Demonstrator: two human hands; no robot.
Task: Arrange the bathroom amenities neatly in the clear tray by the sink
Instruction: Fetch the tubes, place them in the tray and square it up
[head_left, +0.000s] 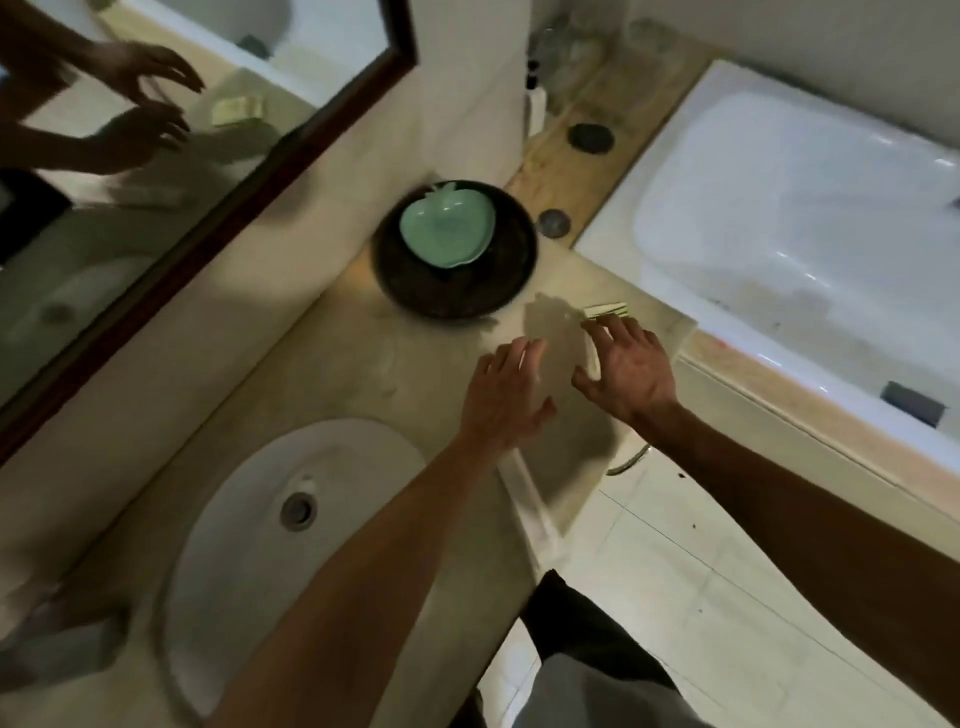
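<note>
A clear tray (558, 452) lies on the beige counter, right of the sink (270, 514); the blur leaves only its pale rim and a faint outline. Over its left side hovers my left hand (506, 400), fingers spread and holding nothing. My right hand (628, 364) is above the tray's far right part, fingers apart and curled down, with a white strip just under the fingertips. Small pale green and white amenity packets (607, 312) lie just beyond my right fingertips. Whether either hand touches the tray cannot be told.
A dark round plate (498, 291) carrying a green apple-shaped dish (447, 228) sits behind the tray. A wood-framed mirror (156, 291) lines the left wall. The white bathtub (779, 234) is at right, with bottles (537, 106) on its wooden ledge. The counter edge drops to tiled floor.
</note>
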